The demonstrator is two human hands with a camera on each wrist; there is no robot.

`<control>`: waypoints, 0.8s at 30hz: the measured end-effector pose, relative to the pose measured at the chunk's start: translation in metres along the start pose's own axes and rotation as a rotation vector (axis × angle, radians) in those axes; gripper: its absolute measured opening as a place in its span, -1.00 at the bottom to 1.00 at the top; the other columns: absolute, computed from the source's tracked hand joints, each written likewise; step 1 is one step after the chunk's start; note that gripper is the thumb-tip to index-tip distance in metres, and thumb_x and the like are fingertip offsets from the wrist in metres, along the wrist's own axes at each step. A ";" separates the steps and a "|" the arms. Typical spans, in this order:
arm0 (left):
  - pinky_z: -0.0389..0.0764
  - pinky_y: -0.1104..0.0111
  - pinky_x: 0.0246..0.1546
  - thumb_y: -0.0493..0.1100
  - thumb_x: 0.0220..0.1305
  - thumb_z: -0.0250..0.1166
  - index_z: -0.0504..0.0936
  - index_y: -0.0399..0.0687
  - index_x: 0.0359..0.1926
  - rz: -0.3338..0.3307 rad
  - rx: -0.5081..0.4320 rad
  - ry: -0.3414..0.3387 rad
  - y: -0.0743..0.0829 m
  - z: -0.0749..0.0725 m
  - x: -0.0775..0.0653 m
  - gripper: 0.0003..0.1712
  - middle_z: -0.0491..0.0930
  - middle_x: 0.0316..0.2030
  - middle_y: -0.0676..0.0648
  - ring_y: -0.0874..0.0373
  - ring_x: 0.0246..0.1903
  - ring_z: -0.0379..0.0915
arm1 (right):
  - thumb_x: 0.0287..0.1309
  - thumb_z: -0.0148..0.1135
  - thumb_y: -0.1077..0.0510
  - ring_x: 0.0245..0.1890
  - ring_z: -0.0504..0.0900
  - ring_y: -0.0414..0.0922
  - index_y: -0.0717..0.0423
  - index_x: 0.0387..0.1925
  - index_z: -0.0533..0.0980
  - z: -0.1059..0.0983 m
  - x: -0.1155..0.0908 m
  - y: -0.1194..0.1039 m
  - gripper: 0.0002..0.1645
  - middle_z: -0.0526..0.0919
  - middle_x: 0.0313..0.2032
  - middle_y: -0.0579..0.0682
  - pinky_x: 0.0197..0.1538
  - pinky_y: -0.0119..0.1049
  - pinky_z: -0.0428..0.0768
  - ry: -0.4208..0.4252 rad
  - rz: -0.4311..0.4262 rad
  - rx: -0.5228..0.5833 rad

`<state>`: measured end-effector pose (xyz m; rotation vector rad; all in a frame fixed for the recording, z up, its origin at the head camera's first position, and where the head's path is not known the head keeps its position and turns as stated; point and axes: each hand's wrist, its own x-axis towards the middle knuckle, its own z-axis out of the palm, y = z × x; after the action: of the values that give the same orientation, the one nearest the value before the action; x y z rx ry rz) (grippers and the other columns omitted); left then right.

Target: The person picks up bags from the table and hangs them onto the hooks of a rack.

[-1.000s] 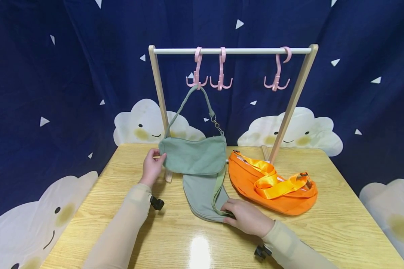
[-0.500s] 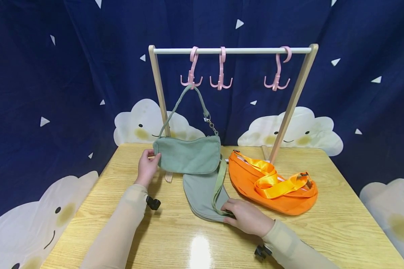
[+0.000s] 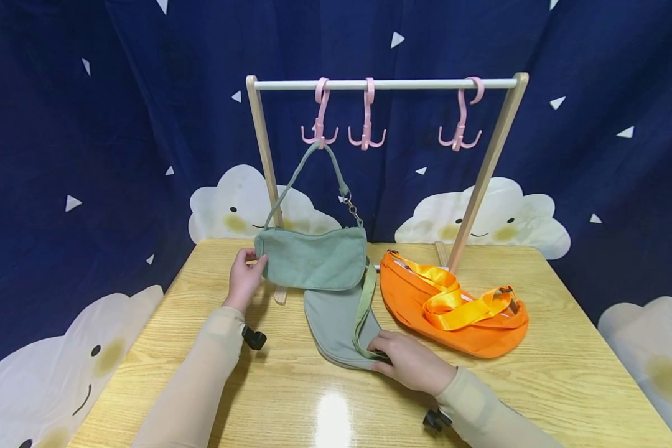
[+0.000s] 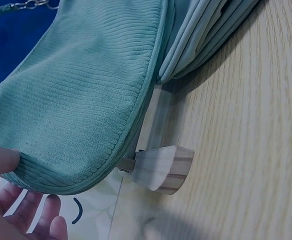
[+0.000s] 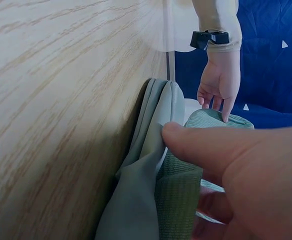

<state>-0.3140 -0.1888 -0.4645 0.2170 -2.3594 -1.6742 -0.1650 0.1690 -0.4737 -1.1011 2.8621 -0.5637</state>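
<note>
A green corduroy shoulder bag (image 3: 313, 258) hangs by its strap from the leftmost pink hook (image 3: 320, 121). My left hand (image 3: 245, 277) pinches the bag's lower left end; the left wrist view shows the thumb on the front of the corduroy (image 4: 81, 100) and the fingers behind. Below it a grey-green bag (image 3: 336, 333) with a green webbing strap (image 3: 364, 308) lies on the table, its upper part hidden by the hanging bag. My right hand (image 3: 411, 361) grips that bag and its strap near the lower right corner, thumb over the grey fabric (image 5: 141, 185).
An orange waist bag (image 3: 453, 305) with a shiny orange strap lies on the table at right. Two more pink hooks, a middle one (image 3: 366, 118) and a right one (image 3: 460, 118), hang from the white rail (image 3: 414, 84) of the wooden-legged rack. A dark blue curtain (image 3: 89, 155) stands behind.
My left hand has shifted slightly left, and the green corduroy bag and its hook have moved left with it, then stayed there. My right hand has stayed in place.
</note>
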 end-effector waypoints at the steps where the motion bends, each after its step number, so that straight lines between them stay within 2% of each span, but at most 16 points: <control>1: 0.44 0.38 -0.11 -0.14 0.53 0.18 0.42 -0.31 0.19 0.004 -0.004 0.000 0.000 0.000 0.000 -0.61 0.48 0.12 -0.29 0.03 -0.08 0.39 | 0.28 0.42 0.06 -0.20 0.62 -0.26 0.03 -0.10 0.66 0.000 0.000 0.000 -0.79 0.65 -0.17 -0.15 -0.09 -0.28 0.65 0.000 0.003 0.002; 7: 0.49 0.37 -0.16 -0.12 0.49 0.19 0.42 -0.31 0.15 0.031 -0.031 -0.008 0.000 0.000 -0.005 -0.61 0.48 0.08 -0.29 0.03 -0.11 0.43 | 0.27 0.42 0.13 -0.24 0.59 -0.29 0.03 -0.14 0.66 0.000 0.000 -0.001 -0.84 0.65 -0.21 -0.16 -0.11 -0.30 0.65 0.020 0.007 0.008; 10: 0.55 0.33 -0.10 -0.14 0.48 0.19 0.38 -0.31 0.21 0.013 -0.024 -0.025 0.002 0.000 -0.007 -0.57 0.46 0.14 -0.30 -0.04 -0.04 0.47 | 0.27 0.41 0.16 -0.26 0.58 -0.31 0.03 -0.17 0.66 0.000 0.000 -0.001 -0.88 0.65 -0.24 -0.16 -0.14 -0.32 0.65 0.038 -0.002 0.004; 13: 0.52 0.22 0.05 -0.16 0.49 0.18 0.29 -0.33 0.31 0.001 -0.006 -0.032 0.005 0.000 -0.008 -0.48 0.38 0.25 -0.33 -0.11 0.06 0.43 | 0.27 0.41 0.17 -0.28 0.57 -0.32 0.03 -0.19 0.66 0.000 0.001 -0.002 -0.90 0.64 -0.26 -0.17 -0.15 -0.33 0.64 0.052 -0.007 0.000; 19: 0.41 0.00 0.24 -0.21 0.43 0.24 0.20 -0.34 0.37 0.063 -0.001 0.035 0.012 0.004 -0.013 -0.37 0.20 0.30 -0.37 -0.27 0.20 0.29 | 0.27 0.42 0.17 -0.29 0.56 -0.33 0.01 -0.21 0.65 -0.001 0.001 -0.002 -0.91 0.63 -0.27 -0.18 -0.18 -0.34 0.64 0.077 -0.008 -0.003; 24: 0.36 0.00 0.19 -0.24 0.37 0.27 0.26 -0.33 0.28 0.139 0.031 0.103 0.021 0.008 -0.022 -0.43 0.16 0.24 -0.36 -0.30 0.20 0.22 | 0.27 0.42 0.18 -0.28 0.59 -0.32 0.00 -0.22 0.65 -0.001 0.001 -0.002 -0.91 0.65 -0.27 -0.19 -0.18 -0.34 0.64 0.096 -0.011 0.002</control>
<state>-0.2951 -0.1693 -0.4499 0.1377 -2.2705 -1.5265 -0.1645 0.1671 -0.4719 -1.1203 2.9368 -0.6377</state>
